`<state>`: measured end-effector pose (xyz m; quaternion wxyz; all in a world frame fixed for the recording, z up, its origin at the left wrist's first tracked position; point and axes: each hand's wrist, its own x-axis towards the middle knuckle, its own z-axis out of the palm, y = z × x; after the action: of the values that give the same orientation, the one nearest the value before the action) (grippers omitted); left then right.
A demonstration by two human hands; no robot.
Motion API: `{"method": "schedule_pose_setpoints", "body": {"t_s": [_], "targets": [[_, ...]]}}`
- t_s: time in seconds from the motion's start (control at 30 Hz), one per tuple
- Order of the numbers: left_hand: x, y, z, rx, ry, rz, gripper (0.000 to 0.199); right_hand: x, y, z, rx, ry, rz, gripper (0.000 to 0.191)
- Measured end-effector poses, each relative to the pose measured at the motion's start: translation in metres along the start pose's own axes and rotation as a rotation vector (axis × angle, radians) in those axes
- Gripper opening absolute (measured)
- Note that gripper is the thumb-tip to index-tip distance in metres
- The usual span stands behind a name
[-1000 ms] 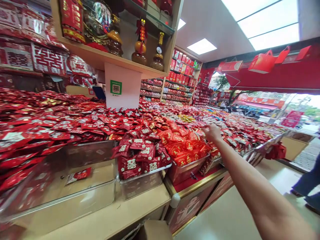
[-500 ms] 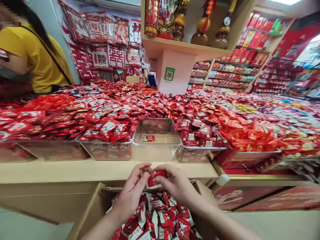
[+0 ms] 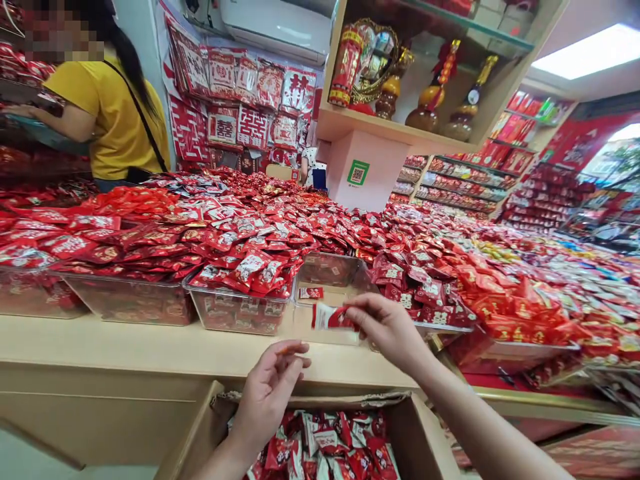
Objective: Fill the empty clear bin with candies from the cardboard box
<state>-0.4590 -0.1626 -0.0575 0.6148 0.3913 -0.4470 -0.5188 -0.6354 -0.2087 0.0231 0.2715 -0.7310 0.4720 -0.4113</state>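
Note:
My right hand (image 3: 387, 333) pinches one end of a small red-and-white candy packet (image 3: 326, 317), held up before the front of a clear plastic bin (image 3: 330, 265). One red packet (image 3: 311, 293) lies on that bin's floor. My left hand (image 3: 270, 387) hovers over the near edge of a cardboard box (image 3: 193, 433), its fingers loosely curled, thumb and fingertips a little apart, with nothing seen in them. Inside the box lie many red-and-white packets (image 3: 325, 443), partly hidden by my left hand and forearm.
Heaped bins of red packets flank the bin, a left one (image 3: 240, 310) and a right one (image 3: 440, 297). A wooden counter ledge (image 3: 125, 347) runs below them. A display cabinet (image 3: 400, 130) overhangs the heaps. At far left stands a person in a yellow top (image 3: 115, 127).
My right hand has moved up and forward, away from my left, carrying the packet from above the box to the bin. My left hand has let go of the packet. The view has shifted.

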Motion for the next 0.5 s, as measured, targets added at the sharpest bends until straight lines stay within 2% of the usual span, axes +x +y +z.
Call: {"method": "schedule_pose_setpoints", "body": {"t_s": [0.07,0.1,0.17,0.23,0.3,0.37,0.43,0.5], "targets": [[-0.003,0.0,-0.003,-0.164,-0.04,-0.089,0.027,0.004,-0.014,0.006,-0.126,0.054,-0.082,0.016],[-0.005,0.0,-0.003,-0.299,-0.055,-0.153,0.03,0.001,-0.02,0.015,-0.185,0.027,-0.149,0.014],[-0.008,0.0,-0.005,-0.565,-0.079,-0.268,0.033,-0.01,-0.026,0.038,-0.25,-0.123,-0.285,0.013],[-0.011,0.0,-0.008,-0.698,-0.077,-0.371,0.027,-0.023,-0.026,0.058,-0.213,-0.329,-0.388,0.012],[-0.011,0.0,-0.012,-0.676,-0.043,-0.42,0.024,-0.029,-0.023,0.065,-0.144,-0.427,-0.435,0.012],[-0.01,0.001,-0.016,-0.569,-0.027,-0.416,0.036,-0.025,-0.02,0.058,-0.129,-0.37,-0.414,0.016],[-0.009,0.003,-0.017,-0.446,-0.059,-0.396,0.052,-0.017,-0.018,0.046,-0.147,-0.287,-0.313,0.029],[-0.01,0.006,-0.016,-0.35,-0.123,-0.401,0.062,-0.009,-0.016,0.038,-0.101,-0.35,-0.203,0.039]]}}
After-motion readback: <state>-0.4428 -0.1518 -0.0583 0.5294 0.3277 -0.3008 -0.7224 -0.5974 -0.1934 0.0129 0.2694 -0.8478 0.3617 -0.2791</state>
